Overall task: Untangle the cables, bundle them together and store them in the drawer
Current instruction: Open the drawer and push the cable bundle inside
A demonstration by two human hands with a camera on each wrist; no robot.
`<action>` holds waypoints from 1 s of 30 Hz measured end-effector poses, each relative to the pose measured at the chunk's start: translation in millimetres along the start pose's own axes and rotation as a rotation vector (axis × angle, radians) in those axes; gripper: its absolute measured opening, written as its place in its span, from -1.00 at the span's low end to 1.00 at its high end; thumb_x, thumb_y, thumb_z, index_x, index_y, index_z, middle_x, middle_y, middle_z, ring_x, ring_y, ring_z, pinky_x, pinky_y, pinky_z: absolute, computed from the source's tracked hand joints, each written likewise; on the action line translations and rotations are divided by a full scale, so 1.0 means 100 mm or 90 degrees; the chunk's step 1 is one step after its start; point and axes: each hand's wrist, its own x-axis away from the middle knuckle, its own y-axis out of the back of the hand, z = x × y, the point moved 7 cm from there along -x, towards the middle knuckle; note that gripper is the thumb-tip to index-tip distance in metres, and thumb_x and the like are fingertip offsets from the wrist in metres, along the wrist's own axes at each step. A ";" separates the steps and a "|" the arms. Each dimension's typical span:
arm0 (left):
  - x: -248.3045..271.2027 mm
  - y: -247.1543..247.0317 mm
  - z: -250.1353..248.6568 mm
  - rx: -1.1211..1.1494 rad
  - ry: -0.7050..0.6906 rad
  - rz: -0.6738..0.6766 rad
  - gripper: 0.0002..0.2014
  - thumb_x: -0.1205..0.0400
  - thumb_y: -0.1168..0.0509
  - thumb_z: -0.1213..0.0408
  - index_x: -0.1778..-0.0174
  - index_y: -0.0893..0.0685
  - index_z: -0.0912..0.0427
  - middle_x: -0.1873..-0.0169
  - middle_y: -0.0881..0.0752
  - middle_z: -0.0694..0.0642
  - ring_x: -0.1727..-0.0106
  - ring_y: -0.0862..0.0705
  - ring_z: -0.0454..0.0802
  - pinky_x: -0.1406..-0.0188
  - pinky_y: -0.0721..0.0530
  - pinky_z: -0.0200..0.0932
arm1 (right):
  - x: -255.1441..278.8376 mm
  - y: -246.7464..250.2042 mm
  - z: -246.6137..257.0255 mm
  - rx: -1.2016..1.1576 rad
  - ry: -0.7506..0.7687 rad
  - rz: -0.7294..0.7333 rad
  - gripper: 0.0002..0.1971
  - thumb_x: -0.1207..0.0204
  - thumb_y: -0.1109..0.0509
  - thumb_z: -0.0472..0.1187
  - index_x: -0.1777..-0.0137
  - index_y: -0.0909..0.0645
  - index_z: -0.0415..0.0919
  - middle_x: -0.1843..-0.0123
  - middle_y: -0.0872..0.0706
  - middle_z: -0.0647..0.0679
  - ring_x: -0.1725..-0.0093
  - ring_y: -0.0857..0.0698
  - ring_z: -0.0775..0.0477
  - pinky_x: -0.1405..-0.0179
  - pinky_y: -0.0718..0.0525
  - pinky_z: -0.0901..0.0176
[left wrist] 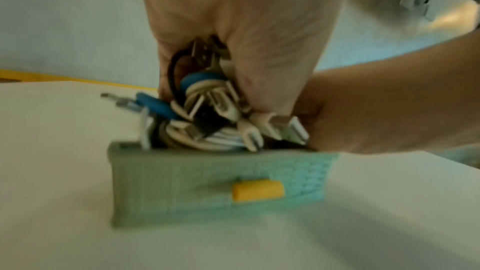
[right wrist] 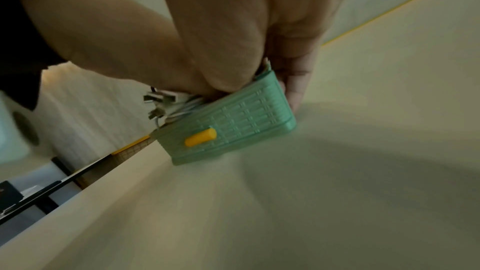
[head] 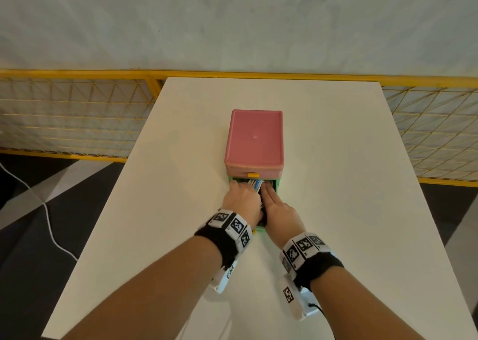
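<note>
Head view: pink box point(head: 254, 139) behind drawer point(head: 277, 184).

Cables point(left wrist: 207, 110) in drawer point(left wrist: 182, 182) on table point(head: 336, 158)

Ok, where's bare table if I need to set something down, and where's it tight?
Bare table lies right of the pink drawer unit, left of it toward the edge, behind it toward the yellow fence, and between the forearms. Crowded: the open green drawer, where both hands press the cable bundle.
</note>
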 end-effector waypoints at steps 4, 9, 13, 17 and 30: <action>0.03 0.00 -0.05 -0.096 -0.001 0.000 -0.64 -0.73 -0.06 0.17 -0.26 -0.58 0.34 -0.16 -0.66 0.28 -0.14 -0.61 0.16 -0.26 -0.45 -0.01 | 0.06 0.00 -0.02 -0.029 0.005 -0.024 -0.27 -0.61 -0.19 -0.29 -0.68 0.12 -0.07 -0.72 0.12 0.03 -0.23 -0.66 -0.22 -0.24 -0.58 0.00; -0.03 -0.01 0.05 0.056 -0.016 0.004 -0.46 -0.69 -0.24 0.07 -0.41 -0.39 0.44 -0.30 -0.53 0.33 -0.34 -0.48 0.23 -0.34 -0.38 -0.03 | 0.06 0.03 0.01 -0.013 0.009 -0.014 -0.29 -0.63 -0.16 -0.28 -0.68 0.14 -0.08 -0.72 0.11 0.01 -0.25 -0.65 -0.22 -0.27 -0.56 0.01; -0.09 -0.15 -0.01 -0.045 0.029 0.028 -0.56 -0.72 -0.16 0.14 -0.35 -0.47 0.44 -0.25 -0.57 0.36 -0.26 -0.54 0.25 -0.34 -0.38 0.06 | 0.07 0.04 0.01 -0.046 0.021 -0.020 -0.27 -0.62 -0.21 -0.24 -0.68 0.13 -0.06 -0.72 0.06 0.00 -0.33 -0.61 -0.22 -0.34 -0.51 0.01; -0.10 -0.11 -0.03 -0.009 0.055 0.015 -0.69 -0.76 -0.04 0.30 -0.30 -0.50 0.41 -0.21 -0.61 0.33 -0.24 -0.55 0.24 -0.35 -0.37 0.09 | 0.07 0.04 0.02 -0.072 0.033 -0.018 -0.26 -0.62 -0.22 -0.23 -0.68 0.14 -0.04 -0.71 0.07 0.02 -0.36 -0.59 -0.22 -0.36 -0.50 0.01; 0.28 0.16 0.46 0.482 -0.111 -0.122 -0.74 -0.68 -0.34 0.22 -0.19 -0.76 0.28 0.05 -0.45 0.09 -0.08 -0.52 0.05 -0.19 -0.53 -0.03 | 0.20 0.15 0.09 0.106 0.048 -0.099 -0.31 -0.53 -0.26 -0.43 -0.64 -0.12 -0.25 -0.67 -0.14 -0.21 -0.24 -0.58 -0.25 -0.18 -0.62 -0.07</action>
